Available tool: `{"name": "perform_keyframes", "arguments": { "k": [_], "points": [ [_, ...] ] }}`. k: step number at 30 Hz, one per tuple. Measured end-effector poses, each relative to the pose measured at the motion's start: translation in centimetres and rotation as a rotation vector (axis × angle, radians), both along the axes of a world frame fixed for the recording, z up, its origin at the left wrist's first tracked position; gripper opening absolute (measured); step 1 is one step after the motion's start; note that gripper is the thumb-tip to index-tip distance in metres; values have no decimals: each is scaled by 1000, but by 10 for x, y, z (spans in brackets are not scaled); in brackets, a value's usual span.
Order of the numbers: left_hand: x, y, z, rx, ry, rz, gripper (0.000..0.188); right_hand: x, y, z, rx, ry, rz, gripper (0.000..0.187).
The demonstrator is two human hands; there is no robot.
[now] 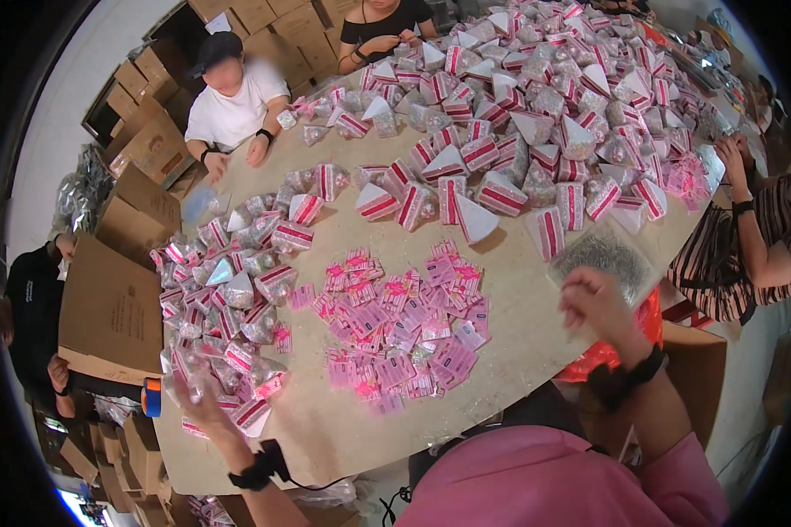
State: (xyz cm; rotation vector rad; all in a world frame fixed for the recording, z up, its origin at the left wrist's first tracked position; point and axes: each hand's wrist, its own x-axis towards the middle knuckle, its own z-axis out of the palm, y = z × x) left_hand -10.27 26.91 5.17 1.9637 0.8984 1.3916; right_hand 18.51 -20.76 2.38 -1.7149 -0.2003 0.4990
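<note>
My left hand is at the near left edge of a heap of small clear-wrapped wedge packs with pink and white stripes. Its fingers curl around one clear-wrapped pack, partly hidden among the others. My right hand hovers at the near edge of a shallow tray filled with thin silvery pieces. Its fingers are loosely bent and apart, with nothing visible in them. Between my hands, many pink printed cards lie spread in a loose pile.
A large mound of similar wedge packs covers the table's far right. A tall open carton stands against the left edge, near a blue tape roll. Co-workers sit around the table. Red plastic hangs below the right edge.
</note>
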Motion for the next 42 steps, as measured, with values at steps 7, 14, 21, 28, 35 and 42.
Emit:
{"name": "perform_keyframes", "arguments": {
  "k": [7,14,21,28,35,42],
  "points": [
    [32,-150,-109,51,631,-663,72,43,-70,-42,-843,-754,134,23],
    [74,-198,-84,-84,812,-390,97,46,-60,-57,-955,-651,105,23],
    [107,-190,-108,-47,884,-401,98,61,-68,-71,-736,-725,109,16],
    [153,-194,-89,-66,925,-506,88,75,-82,-62,-519,-548,35,6],
    [175,-73,-111,-171,699,-402,75,72,-93,-67,-584,-644,-7,7],
    [198,-48,-136,-201,821,-636,86,76,-97,-82,-655,-639,14,9]
  ]
}}
